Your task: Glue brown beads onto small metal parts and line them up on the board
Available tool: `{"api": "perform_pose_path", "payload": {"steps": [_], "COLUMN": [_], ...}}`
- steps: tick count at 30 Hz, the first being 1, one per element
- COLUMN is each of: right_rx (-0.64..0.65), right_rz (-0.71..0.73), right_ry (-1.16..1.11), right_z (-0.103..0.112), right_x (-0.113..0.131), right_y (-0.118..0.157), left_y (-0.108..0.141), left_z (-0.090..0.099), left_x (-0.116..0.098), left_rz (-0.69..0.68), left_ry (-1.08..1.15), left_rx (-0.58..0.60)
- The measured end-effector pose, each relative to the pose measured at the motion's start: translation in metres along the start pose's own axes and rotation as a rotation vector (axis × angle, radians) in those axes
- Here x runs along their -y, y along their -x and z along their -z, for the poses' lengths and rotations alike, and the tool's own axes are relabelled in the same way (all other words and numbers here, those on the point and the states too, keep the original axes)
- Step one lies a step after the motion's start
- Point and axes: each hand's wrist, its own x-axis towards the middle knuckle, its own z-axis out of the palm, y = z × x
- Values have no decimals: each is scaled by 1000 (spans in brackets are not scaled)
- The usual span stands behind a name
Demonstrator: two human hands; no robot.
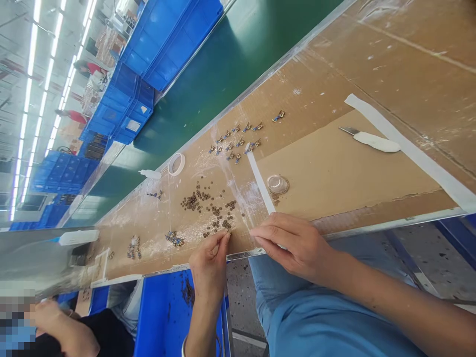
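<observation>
My left hand [208, 263] is at the front edge of the cardboard-covered bench, thumb and forefinger pinched together beside the small brown round pieces [191, 202]. Whatever is between those fingertips is too small to name. To its right, my right hand [293, 243] hovers over the bench edge with its fingers closed; a pale bit shows under them, but I cannot make out what it is. A pile of small blue-and-gold figures [174, 239] lies left of my left hand. Beyond my right hand stands a small clear cup [278, 184].
More small figures [236, 144] stand in rows farther back. A white-handled knife [375, 141] lies at the right. A tape roll [176, 164] and a white bottle [150, 174] lie near the green belt [201, 99]. Blue crates [119, 104] stand behind; a co-worker's arm [67, 327] is lower left.
</observation>
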Motion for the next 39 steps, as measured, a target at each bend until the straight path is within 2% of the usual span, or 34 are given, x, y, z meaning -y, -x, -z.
{"api": "perform_pose_path", "payload": {"steps": [7, 9, 11, 14, 17, 21, 24, 33, 39], "right_rx": [6, -4, -22, -38, -9, 40, 63, 99, 104], "right_rz": [6, 8, -3, -51, -135, -171, -175, -129, -132], "right_ry": [10, 12, -5, -93, -205, -297, -347, -365, -347], "right_z": [-5, -6, -6, -7, -8, -10, -10, -4, -4], "right_x": [-2, -2, -1, 3, 6, 11, 13, 16, 16], "right_y": [2, 2, 1, -3, -5, -6, -7, -9, -8], "left_y": [-10, -11, -7, 6, 22, 37, 41, 40, 40], "left_z": [1, 2, 3, 6, 10, 17, 21, 26, 25], "left_x": [-2, -4, -7, -17, -29, -42, -47, -47, -48], "left_rz": [-120, -111, -61, 23, 45, 2, -90, -311, -323], "left_ry": [-111, -84, 22, 298, 471, 430, 384, 316, 297], "left_rx": [49, 48, 26, -55, -143, -218, -239, -223, -223]}}
